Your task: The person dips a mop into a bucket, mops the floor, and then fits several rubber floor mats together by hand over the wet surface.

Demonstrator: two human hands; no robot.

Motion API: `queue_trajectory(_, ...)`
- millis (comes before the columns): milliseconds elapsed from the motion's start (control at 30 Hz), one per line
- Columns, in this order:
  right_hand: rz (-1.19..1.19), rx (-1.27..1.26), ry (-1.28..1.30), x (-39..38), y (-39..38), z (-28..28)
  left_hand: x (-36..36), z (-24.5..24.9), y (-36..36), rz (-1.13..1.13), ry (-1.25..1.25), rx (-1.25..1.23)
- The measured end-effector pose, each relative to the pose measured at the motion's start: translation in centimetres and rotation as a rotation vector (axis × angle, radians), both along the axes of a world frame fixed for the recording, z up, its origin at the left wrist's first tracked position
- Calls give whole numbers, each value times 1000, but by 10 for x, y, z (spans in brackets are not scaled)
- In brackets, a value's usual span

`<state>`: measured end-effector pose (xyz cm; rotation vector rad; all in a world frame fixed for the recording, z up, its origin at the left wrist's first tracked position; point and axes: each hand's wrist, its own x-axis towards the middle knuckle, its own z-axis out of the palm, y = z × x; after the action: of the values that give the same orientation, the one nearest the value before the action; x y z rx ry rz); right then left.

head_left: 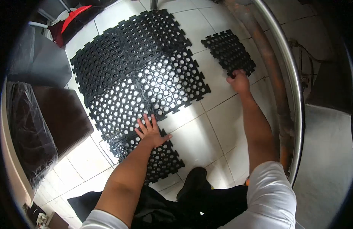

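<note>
Black rubber floor mat tiles (pixel 107 57) with round holes and toothed edges lie joined on the white tiled floor. My left hand (pixel 149 135) rests flat with fingers spread on the near part of this mat, over the seam by the nearest tile (pixel 164 162). Out to the right, my right hand (pixel 239 81) grips the near edge of a separate black mat tile (pixel 230 51), which stretches away from me beside the joined ones. The fingertips under its edge are hidden.
A curved metal rail (pixel 287 57) and a rusty pipe (pixel 270 57) run along the right. Grey bin (pixel 50 57) and brown box (pixel 62 114) stand at left, with clear plastic wrapping (pixel 31 129) alongside. A red dustpan (pixel 71 19) is at top left. My shoe (pixel 195 181) is close below.
</note>
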<state>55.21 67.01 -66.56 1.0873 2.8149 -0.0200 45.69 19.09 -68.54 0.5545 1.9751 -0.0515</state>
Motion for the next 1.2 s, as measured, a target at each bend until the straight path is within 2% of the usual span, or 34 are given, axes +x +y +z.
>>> queue_trajectory(33, 10, -127, 151, 8, -8, 9, 0, -1, -1, -3, -3, 1)
queue_trajectory(167, -44, -310, 166, 70, -87, 56, 3, -4, -3, -13, 8, 16)
queue_trajectory(300, -201, -492, 340, 137, -195, 89, 10, -10, -7, 0, 58, 37)
queue_trajectory(367, -158, -425, 415, 160, -257, 89, 11, -4, -4, 26, 75, 21)
queue_trajectory(400, -185, -433, 299, 168, -285, 84, 10, -5, -6, 3, 87, 30)
queue_trajectory(433, -128, -503, 416, 177, -313, 79, 10, -9, -9, 9, 72, 62)
queue_trajectory(467, -166, -540, 380, 174, -343, 92, 8, -2, -11, 17, 56, 89)
queue_trajectory(533, -60, -474, 378, 181, -388, 76, 5, 4, -13, 49, 7, 116)
queue_trajectory(600, -104, -518, 292, 180, -431, 68, -11, 2, -18, 10, -48, 128)
queue_trajectory(667, -86, -505, 99, 184, -459, 40, -31, -38, -29, -596, 267, 260)
queue_trajectory(733, -91, -411, -13, 192, -480, 14, -27, 4, -32, 253, 240, 400)
queue_trajectory(767, -191, -540, 75, 192, -479, 17, -26, -5, -35, 171, 388, 474)
queue_trajectory(800, -294, -438, 130, 194, -482, 17, -28, -16, -36, 128, 377, 478)
queue_trajectory(867, -644, -244, 357, 205, -482, -4, -25, -42, -36, -36, 215, 554)
queue_trajectory(900, -688, -237, 352, 210, -479, -4, -16, -48, -37, -69, 238, 606)
queue_trajectory(933, -1044, -275, 339, 210, -471, -2, -8, -46, -34, -153, 297, 609)
queue_trajectory(967, -1391, -316, 323, 210, -461, -2, -1, -47, -34, -131, 329, 606)
queue_trajectory(1000, -1426, -494, 444, 235, -455, -58, 5, -46, -34, -106, 368, 601)
queue_trajectory(1067, -1553, -514, 751, 232, -461, -82, 9, -37, -27, -109, 314, 527)
queue_trajectory(1100, -1547, -522, 761, 231, -458, -91, 10, -34, -24, -53, 321, 543)
queue_trajectory(1167, -1588, -695, 971, 227, -454, -100, -4, -52, -14, -100, 248, 471)
queue_trajectory(1200, -1530, -708, 1214, 221, -454, -98, -12, -65, -15, -101, 189, 479)
